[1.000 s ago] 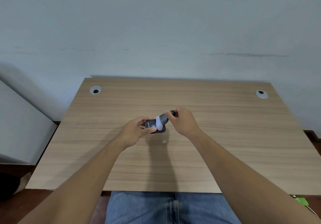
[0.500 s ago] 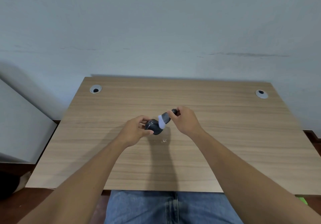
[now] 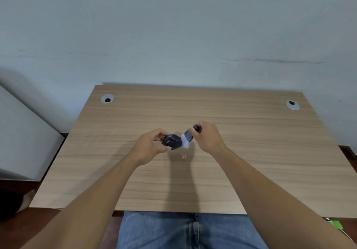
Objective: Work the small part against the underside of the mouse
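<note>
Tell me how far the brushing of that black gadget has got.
Done: small pale specks lie on the desk under the hands, apparently brushed off. In hand: the left hand grips the gadget while the right hand holds the brush, bristles against its end. Left: its other sides are hidden, so I cannot tell how much.

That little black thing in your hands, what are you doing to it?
A person sits at a wooden desk and holds a small black device in the left hand, above the desk. The right hand grips a small brush by its dark handle, with its white bristles against the device's end. A few pale specks lie on the desk just below.
</note>
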Tool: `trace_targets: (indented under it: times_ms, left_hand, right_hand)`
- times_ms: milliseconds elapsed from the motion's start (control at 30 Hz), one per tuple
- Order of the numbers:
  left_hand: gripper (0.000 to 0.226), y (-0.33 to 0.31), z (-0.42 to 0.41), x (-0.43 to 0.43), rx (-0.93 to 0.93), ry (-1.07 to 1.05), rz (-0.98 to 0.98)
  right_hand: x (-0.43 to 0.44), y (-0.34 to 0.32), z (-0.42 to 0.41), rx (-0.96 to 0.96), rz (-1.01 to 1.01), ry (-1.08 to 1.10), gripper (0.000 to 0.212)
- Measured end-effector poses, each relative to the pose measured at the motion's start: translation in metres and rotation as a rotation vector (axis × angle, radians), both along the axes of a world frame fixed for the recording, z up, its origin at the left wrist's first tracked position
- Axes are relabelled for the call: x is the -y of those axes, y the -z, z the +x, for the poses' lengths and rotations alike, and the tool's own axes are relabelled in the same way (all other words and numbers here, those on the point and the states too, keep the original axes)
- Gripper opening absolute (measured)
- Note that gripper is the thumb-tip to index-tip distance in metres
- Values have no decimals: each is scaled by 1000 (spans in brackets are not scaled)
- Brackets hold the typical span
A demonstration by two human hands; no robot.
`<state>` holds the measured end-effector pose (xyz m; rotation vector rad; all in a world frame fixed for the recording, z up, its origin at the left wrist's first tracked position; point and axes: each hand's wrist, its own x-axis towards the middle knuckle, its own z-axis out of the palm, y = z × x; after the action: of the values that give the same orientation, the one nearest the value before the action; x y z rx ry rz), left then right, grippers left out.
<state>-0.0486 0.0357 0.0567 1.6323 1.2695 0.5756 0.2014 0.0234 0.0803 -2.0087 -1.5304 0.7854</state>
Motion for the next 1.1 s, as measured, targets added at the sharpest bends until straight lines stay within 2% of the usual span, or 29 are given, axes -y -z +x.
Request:
trace_targets:
  times_ms: [200,400,600,700,867,1000,1100]
  left_hand:
    - [40,-5,1,-4,153,-20,-97]
    - [58,-5,9,-8,255,-32,-229]
    - [42,0,9,-14,200,-112,-321]
    - [47,2,12,-16,176,-161,-388]
    - [63,5,13,-21,121,-196,-360]
    - [65,3,17,-20,141,-170,-322]
    - [62,3,14,-20,103,-137,-254]
  right_hand:
    - [6,12,12,-15,-42,62,35]
    - [0,3,11,-109,-14,125,38]
    - [-4,0,9,-171,-12,131,44]
    - [-6,-1,6,-161,26,103,48]
    - [-4,-14,-2,-176,191,93,43]
    - [-6,-18,-7,-77,231,-50,32]
    - [-11,-12,-4,-5,244,-21,27]
